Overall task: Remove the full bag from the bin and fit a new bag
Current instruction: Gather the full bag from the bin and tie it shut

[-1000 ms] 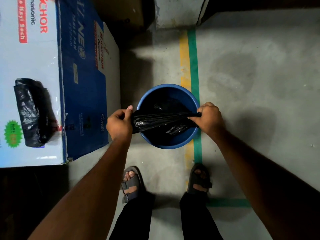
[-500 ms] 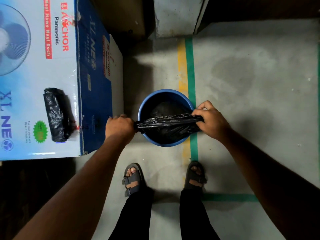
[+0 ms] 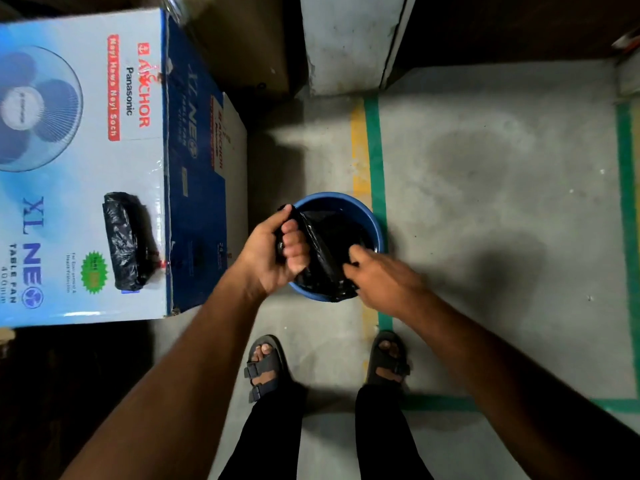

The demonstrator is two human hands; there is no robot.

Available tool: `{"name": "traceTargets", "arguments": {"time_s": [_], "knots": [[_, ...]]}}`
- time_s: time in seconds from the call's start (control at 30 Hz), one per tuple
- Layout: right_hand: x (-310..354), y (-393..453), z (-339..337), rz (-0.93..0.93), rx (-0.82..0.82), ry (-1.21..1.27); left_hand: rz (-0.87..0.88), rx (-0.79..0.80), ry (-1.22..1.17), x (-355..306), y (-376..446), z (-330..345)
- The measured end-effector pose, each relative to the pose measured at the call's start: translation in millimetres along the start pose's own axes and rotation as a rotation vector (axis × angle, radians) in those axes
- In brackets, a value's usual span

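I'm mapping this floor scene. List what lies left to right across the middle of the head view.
fan box → rolled black bags on top of it → left hand gripping the black bag → blue bin → right hand → green floor stripe

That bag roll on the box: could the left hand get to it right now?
Probably not at once: the left hand is shut on the black bag over the bin. The roll lies uncovered on the box.
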State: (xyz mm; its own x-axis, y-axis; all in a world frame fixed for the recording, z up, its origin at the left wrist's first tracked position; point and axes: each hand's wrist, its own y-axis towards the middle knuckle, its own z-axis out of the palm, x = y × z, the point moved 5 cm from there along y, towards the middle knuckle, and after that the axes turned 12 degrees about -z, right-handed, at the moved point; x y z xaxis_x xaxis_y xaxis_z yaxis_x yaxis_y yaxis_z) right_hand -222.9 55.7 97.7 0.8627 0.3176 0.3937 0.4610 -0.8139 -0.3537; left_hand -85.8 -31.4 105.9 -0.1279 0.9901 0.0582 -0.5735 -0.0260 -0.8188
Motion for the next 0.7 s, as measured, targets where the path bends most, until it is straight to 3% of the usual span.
{"name": "traceTargets", "arguments": {"time_s": [0.07,0.13,0.23,0.37,0.47,0.6,0.7], "knots": [[20.7,6.0,5.1,-0.103,-0.003,-0.080,0.095,0.050,-0.200,6.8,11.6,13.2],[39.7,9.4,6.7,-0.196,-0.020,-0.099,0.118,0.101,-0.252,18.8,23.4,26.1],[44.0,10.2,13.7,-0.188,0.018,0.034,0.170,-0.035,-0.033,29.7,37.3,30.7],[8.4,2.2,5.1,0.040,-0.002,0.249,0.307,-0.321,0.291,22.1,34.9,15.1],[-13.5,0.6,-17.7,0.189,0.006,0.272,0.349,-0.444,0.560,17.5,26.5,7.5],[-20.6,5.7,-46.5,0.183,0.023,0.353,0.341,-0.345,0.472,16.0,25.1,5.5],[-12.0,13.0,-65.2,0.074,-0.134,0.533,0.259,-0.218,0.282,19.9,27.9,13.1]]}}
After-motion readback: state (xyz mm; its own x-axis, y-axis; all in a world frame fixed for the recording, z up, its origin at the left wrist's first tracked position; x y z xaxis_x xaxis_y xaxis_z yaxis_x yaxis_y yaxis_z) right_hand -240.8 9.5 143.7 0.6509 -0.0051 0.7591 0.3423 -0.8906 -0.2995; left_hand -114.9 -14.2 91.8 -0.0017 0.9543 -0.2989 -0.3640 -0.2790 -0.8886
